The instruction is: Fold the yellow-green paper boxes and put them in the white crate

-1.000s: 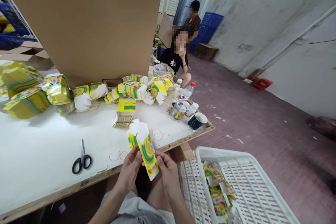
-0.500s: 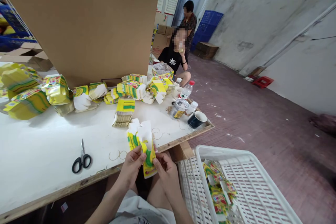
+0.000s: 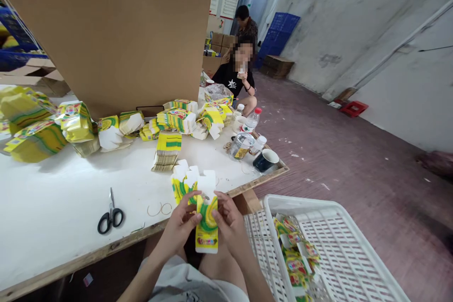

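Observation:
Both my hands hold a small yellow and green paper carton (image 3: 206, 219) upright over my lap, just off the table's front edge. My left hand (image 3: 180, 226) pinches its left side and my right hand (image 3: 230, 224) grips its right side. The carton's white top flaps stand open. Behind it, a few more flat cartons (image 3: 181, 184) stand at the table edge.
The white table (image 3: 63, 207) carries scissors (image 3: 111, 217), rubber bands, stacks of flat cartons (image 3: 168, 148), cups and bottles (image 3: 253, 144). A large cardboard sheet (image 3: 113, 33) stands behind. A white plastic crate (image 3: 339, 250) with folded cartons sits at my right. Two people are beyond the table.
The carton has been turned from tilted to upright and squared open, and its top flaps now stand up. Both hands shifted slightly right with it.

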{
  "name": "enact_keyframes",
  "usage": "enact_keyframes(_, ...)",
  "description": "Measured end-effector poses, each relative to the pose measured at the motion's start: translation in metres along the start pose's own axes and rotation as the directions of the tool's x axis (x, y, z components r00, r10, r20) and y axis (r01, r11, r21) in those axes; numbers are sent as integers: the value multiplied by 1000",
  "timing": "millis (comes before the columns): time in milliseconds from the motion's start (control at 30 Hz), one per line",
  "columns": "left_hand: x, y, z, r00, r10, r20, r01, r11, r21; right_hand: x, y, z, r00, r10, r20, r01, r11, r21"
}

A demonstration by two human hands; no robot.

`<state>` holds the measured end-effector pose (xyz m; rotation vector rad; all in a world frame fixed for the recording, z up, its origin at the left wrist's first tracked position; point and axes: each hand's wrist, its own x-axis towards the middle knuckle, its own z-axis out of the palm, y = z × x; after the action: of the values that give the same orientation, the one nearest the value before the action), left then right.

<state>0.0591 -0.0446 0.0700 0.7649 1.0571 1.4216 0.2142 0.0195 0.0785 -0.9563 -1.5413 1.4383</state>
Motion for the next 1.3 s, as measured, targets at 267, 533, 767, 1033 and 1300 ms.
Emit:
enact_keyframes(267,-3,-6,-2,970,-92,224,150,955,-258,11,-6,-17,997,18,79,-18,1000,-7)
enact_keyframes(533,7,-3,2,988,-102,112,112,990,-85,15,-16,-19,998,31,-59,-33,999,-32)
enact_keyframes(767,7,3,6,992,-54,112,44,995,86,13,-27,-18,989,95,109,-44,914,-404)
enact_keyframes(1033,7,7,7,984,-117,136,128,989,-72,12,-25,-10,990,80,120,-15,885,-466)
enact_keyframes(1300,9,5,7,984,-40,174,34,999,35,5,-19,-14,991,125,43,-83,844,-530)
